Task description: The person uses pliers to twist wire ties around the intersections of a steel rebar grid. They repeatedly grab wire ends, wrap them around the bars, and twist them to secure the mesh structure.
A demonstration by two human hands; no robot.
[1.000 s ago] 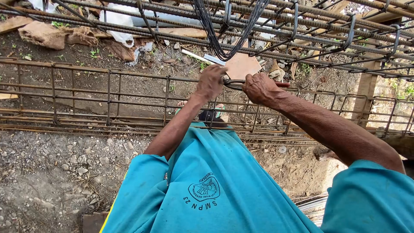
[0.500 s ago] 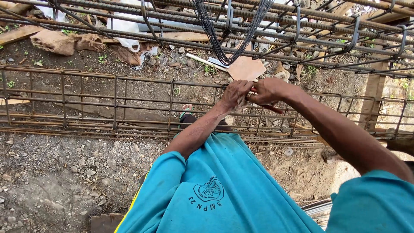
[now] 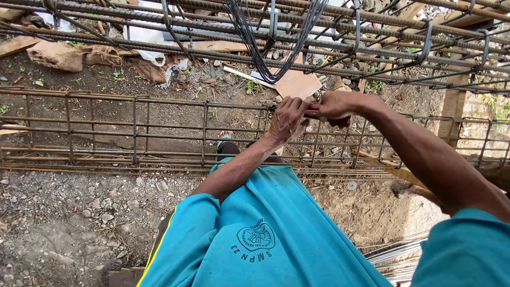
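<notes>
My left hand [image 3: 287, 120] is curled over the top bar of a long rusty rebar cage [image 3: 133, 127], at a joint with an upright stirrup. My right hand [image 3: 336, 107] is right beside it and closed on a tool with a reddish handle [image 3: 313, 107]; the tool's tip is hidden between the two hands. A hanging loop of thin black tie wire [image 3: 276, 53] dangles from the upper layer of rebar [image 3: 372, 32], just above the hands. My blue-clad knee [image 3: 265, 234] fills the lower middle.
The cage lies across dirt and gravel ground [image 3: 64, 212]. Behind it lie a flat board scrap [image 3: 297, 82], brown sacks [image 3: 58, 53] and white plastic [image 3: 149, 40]. A wooden post [image 3: 451, 111] stands at the right, and bright steel rods [image 3: 398, 255] lie at the bottom right.
Both hands have dropped from in front of the board scrap onto the cage's top bar and drawn close together. The view has shifted slightly.
</notes>
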